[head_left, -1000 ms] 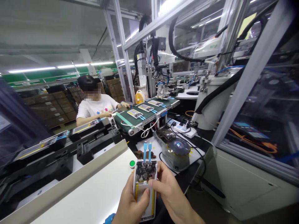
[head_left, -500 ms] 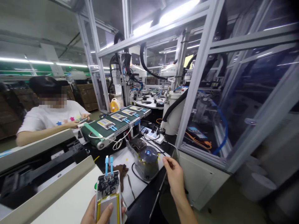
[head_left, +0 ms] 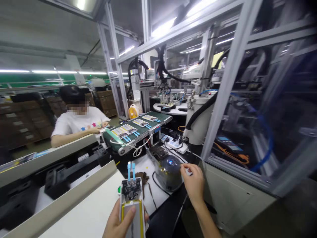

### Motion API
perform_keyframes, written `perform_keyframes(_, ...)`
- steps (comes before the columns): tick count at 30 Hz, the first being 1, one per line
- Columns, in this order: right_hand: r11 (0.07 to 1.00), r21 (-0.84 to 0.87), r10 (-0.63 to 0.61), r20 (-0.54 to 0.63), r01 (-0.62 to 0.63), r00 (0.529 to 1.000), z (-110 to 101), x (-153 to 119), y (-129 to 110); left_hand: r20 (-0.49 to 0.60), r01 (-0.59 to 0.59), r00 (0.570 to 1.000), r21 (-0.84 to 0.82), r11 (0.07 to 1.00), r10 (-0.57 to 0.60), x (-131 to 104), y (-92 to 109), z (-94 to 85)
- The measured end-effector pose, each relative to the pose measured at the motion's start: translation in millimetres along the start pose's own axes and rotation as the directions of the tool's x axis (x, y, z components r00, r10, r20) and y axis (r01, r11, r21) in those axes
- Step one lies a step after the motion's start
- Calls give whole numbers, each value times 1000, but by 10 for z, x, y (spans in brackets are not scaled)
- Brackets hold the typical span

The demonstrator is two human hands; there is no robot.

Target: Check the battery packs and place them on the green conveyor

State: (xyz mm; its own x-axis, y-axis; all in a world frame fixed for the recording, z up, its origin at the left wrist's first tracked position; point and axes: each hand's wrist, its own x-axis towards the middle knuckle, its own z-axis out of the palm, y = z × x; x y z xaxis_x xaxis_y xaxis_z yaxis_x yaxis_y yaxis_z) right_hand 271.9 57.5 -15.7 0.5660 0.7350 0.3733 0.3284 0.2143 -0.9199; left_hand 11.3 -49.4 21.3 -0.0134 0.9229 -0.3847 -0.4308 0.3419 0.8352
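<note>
My left hand (head_left: 123, 216) is wrapped around an uncased power bank (head_left: 132, 195), its thumb pressed on the silver battery. At the top end of this unit are a dark circuit board and two blue tabs (head_left: 131, 170) standing up. Beside a smoky, dome-covered device (head_left: 169, 173) with a blue light, my right hand (head_left: 193, 181) is pinched shut, fingertips at the dome's right side. I cannot tell whether they touch it, or make out anything between them.
A green conveyor belt (head_left: 158, 125) carries several similar units. Behind it stand a framed machine enclosure (head_left: 223, 99) and a white turntable (head_left: 170, 112). A power strip (head_left: 174, 143) with cables lies past the dome. At left, a co-worker (head_left: 79, 122) sits behind a beige rail (head_left: 74, 195).
The view has swung left, so things sit further right in it. My right fingertips have come nearer the dome. On the belt, the two nearest units now lie close together.
</note>
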Motion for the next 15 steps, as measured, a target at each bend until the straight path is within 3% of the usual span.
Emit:
perform_keyframes(3,991,16,-132,143,131,981,44,-213,-321,56,-19,998,9,1000,19,-36,39,6)
perform_keyframes(5,975,102,-221,367,197,904,87,-410,-587,82,-35,996,20,999,34,-59,65,14)
perform_keyframes(8,937,277,-348,716,211,605,170,-660,-932,124,-89,989,63,994,80,-62,76,3)
perform_keyframes(9,931,304,-366,773,204,518,202,-713,-1007,130,-115,986,88,989,104,-51,69,-12)
perform_keyframes(10,928,312,-372,804,203,464,235,-749,-1059,132,-142,983,113,983,126,-33,57,-31)
perform_keyframes(12,927,301,-369,830,222,418,295,-779,-1102,139,-175,978,155,972,154,12,20,-75)
perform_keyframes(15,927,275,-359,849,256,388,348,-768,-1082,175,-193,971,159,968,164,66,-29,-123)
